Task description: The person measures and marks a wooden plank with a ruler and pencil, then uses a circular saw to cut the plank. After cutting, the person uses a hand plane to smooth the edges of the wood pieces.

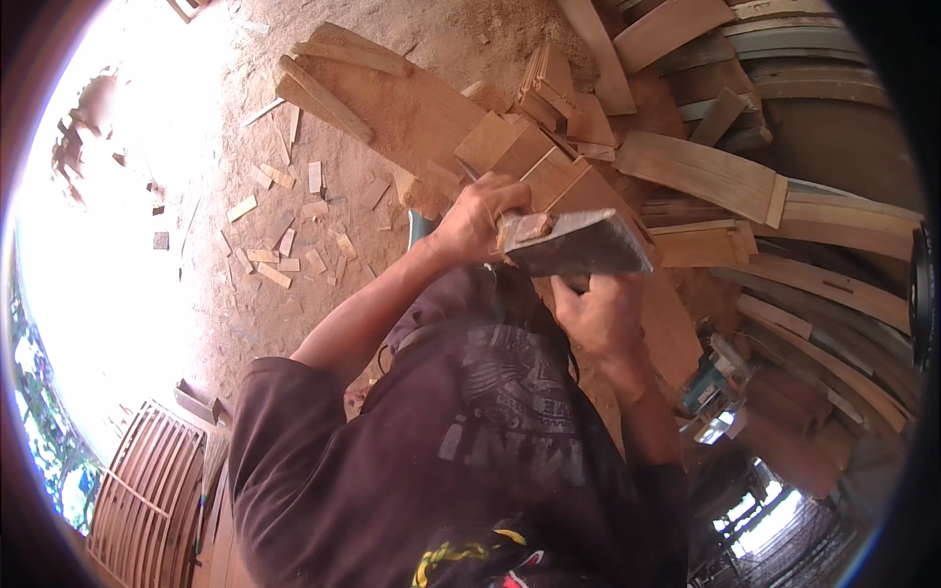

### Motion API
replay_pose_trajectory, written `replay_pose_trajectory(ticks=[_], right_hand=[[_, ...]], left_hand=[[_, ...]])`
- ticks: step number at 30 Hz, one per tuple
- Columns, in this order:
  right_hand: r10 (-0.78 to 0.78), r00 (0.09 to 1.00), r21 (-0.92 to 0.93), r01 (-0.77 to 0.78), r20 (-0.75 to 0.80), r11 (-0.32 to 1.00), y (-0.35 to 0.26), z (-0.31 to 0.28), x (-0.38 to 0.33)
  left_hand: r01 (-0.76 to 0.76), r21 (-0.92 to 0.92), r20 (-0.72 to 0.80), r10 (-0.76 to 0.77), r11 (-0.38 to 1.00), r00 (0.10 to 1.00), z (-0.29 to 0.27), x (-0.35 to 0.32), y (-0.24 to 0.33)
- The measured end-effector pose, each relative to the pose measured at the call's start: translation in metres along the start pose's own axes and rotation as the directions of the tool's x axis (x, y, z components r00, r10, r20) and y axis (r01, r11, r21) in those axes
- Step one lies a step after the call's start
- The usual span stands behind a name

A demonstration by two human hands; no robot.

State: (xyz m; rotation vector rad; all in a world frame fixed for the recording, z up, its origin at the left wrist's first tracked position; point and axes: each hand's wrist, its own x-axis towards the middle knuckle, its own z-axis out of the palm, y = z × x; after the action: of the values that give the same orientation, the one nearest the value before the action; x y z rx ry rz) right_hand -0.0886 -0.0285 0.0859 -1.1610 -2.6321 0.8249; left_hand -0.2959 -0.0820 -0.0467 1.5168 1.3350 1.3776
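Note:
My right hand (603,318) is closed below a hatchet-like tool, around its mostly hidden handle. The tool's broad grey metal head (583,245) is raised in front of my chest, with a rough brown end at its left. Just left of that end, my left hand (478,220) is curled into a fist. A thin dark piece shows by its knuckles, but what the fist holds is mostly covered. Beneath and beyond the hands, flat wooden pieces (505,145) rest on a long, thick wooden board (412,103).
Small wood offcuts (276,178) litter the sandy ground to the left. Stacked planks and curved boards (701,176) crowd the right side. A teal power tool (701,387) sits at the lower right. At the lower left stands a slatted wooden frame (142,490).

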Motion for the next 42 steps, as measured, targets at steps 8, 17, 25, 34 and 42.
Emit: replay_pose_trajectory(ticks=[8,17,25,34,42], right_hand=[[0.269,0.953,0.172,-0.245,-0.135,0.954,0.023,0.037,-0.052],[0.831,0.551,0.316,-0.776,-0.083,0.546,0.051,0.07,-0.165],[0.861,0.485,0.453,-0.739,-0.155,0.498,0.06,0.119,-0.207],[0.897,0.426,0.516,-0.747,-0.115,0.421,0.068,0.102,-0.21],[0.852,0.519,0.46,-0.741,-0.07,0.489,0.103,0.089,-0.217]], left_hand=[[0.274,-0.14,-0.409,-0.307,0.952,0.859,-0.034,0.002,-0.035],[0.389,0.229,-0.083,-0.38,0.892,0.921,-0.046,0.093,0.01],[0.097,0.587,0.48,-0.442,0.804,0.758,0.046,0.135,-0.072],[0.252,0.678,0.314,-0.581,0.691,0.751,0.014,0.098,-0.032],[0.353,0.038,0.024,-0.354,0.935,0.935,0.037,0.17,0.064]])
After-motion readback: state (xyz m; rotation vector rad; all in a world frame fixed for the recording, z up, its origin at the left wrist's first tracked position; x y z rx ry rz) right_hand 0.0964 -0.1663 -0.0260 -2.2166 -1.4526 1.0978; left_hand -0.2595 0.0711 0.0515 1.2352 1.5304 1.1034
